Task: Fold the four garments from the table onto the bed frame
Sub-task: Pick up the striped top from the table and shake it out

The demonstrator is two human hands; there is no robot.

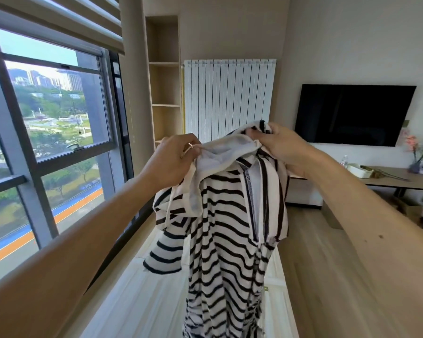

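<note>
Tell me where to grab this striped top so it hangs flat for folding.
Probably at the two shoulders, coming from the outer sides. The striped top hangs bunched and twisted from the white collar, which the left hand and right hand pinch close together; the sleeve dangling on the left shows where one shoulder lies.

The one camera, head-worn, faces forward into the room. The striped garment (226,215) hangs close before it, the window (51,106) at left.
</note>
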